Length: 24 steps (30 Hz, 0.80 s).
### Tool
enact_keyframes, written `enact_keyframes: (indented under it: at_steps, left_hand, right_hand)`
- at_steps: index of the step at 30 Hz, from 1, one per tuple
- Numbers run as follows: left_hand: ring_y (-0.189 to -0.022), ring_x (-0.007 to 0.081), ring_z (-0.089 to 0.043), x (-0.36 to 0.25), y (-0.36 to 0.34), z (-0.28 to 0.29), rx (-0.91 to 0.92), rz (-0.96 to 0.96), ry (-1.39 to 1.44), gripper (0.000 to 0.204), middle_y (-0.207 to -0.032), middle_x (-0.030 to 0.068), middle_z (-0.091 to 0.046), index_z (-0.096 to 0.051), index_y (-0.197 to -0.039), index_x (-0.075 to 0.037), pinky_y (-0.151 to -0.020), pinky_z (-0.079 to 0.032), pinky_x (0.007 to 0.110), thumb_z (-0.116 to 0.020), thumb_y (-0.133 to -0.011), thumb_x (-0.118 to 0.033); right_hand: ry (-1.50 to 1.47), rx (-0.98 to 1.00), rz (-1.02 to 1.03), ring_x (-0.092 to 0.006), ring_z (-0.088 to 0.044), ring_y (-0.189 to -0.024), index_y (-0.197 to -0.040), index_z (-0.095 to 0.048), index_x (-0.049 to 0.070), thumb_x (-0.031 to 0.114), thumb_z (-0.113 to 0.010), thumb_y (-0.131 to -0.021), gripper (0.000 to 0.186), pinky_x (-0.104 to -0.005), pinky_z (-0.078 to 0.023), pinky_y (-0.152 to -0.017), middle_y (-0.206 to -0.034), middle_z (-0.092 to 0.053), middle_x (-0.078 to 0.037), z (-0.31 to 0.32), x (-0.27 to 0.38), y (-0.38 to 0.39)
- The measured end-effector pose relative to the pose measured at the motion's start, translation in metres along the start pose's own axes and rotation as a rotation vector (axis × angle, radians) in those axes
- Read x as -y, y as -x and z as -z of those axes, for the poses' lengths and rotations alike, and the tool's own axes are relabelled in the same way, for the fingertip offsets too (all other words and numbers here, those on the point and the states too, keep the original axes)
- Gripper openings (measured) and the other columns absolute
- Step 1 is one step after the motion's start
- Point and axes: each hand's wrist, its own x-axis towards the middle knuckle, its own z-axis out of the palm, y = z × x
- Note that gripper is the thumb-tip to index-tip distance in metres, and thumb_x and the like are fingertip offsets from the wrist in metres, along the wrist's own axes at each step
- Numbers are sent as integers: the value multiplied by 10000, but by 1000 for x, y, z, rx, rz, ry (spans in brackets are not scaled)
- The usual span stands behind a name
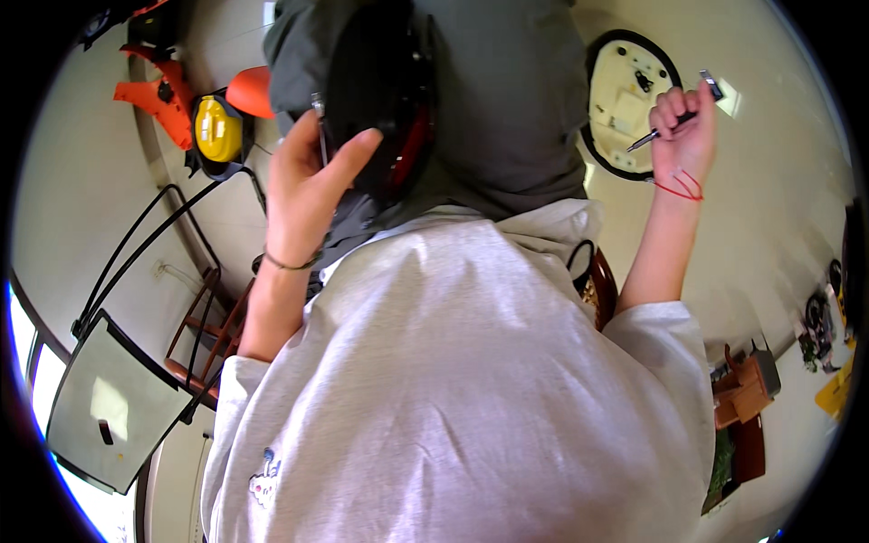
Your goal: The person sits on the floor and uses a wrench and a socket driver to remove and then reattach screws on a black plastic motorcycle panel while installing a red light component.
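A rounded black part with a red strip (pixel 378 90) rests on my lap and leans toward my left thigh. My left hand (pixel 303 195) grips its left edge. The thumb lies over the black surface, and the other fingers are partly hidden along the side. A thin metal rod (pixel 319 107) shows between that thumb and forefinger; whether it belongs to the part I cannot tell. Out to the right, my right hand (pixel 681 127) is closed round a screwdriver (pixel 644 140), tip pointing left and down. A small dark, shiny piece (pixel 711 85) shows by the right thumb.
A cream oval pan with a black rim (pixel 619 113) lies on the floor beside my right leg. Orange shell pieces (pixel 163 95) and a yellow-topped part (pixel 218 129) are at upper left. A framed clear panel (pixel 122 398), wooden furniture (pixel 204 335) and a brown object (pixel 747 389) stand around me.
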Motion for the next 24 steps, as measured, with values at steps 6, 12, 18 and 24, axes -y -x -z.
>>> enact_keyframes:
  at_steps: [6, 12, 18, 24]
  left_hand:
    - [-472, 16, -394, 18, -8, 20, -1, 67, -48, 159, -609, -63, -495, -606, -786, -28, -436, -300, 194, -660, -821, -174]
    - [-444, 12, -361, 35, -12, 37, 98, 157, 223, 125, -616, -64, -489, -614, -818, -39, -414, -261, 179, -609, -817, -164]
    - [-400, 17, -324, 73, -2, 84, 149, 65, 645, 116, -632, -17, -541, -605, -851, 2, -369, -207, 199, -530, -806, -74]
    - [-363, 47, -317, 126, 4, 130, 244, 71, 919, 517, -835, 120, -625, -439, -1218, 92, -366, -284, 177, -516, -747, -108]
  right_hand:
    - [-68, -235, 119, -160, -472, -654, -958, -567, -39, 251, -442, -928, 317, -231, -342, -533, -763, -533, -98, -164, -1, 47]
    - [162, 489, -102, -150, -430, -593, -1013, -541, -90, 338, -327, -947, 483, -270, -326, -555, -706, -507, -90, -147, -26, 43]
    - [330, 371, -51, -88, -491, -555, -1006, -591, -49, 218, -482, -938, 297, -198, -350, -493, -654, -552, -49, -158, -49, 59]
    - [489, 416, 20, -66, -522, -558, -997, -608, 4, 182, -516, -946, 207, -185, -371, -495, -657, -573, -31, -186, -77, 81]
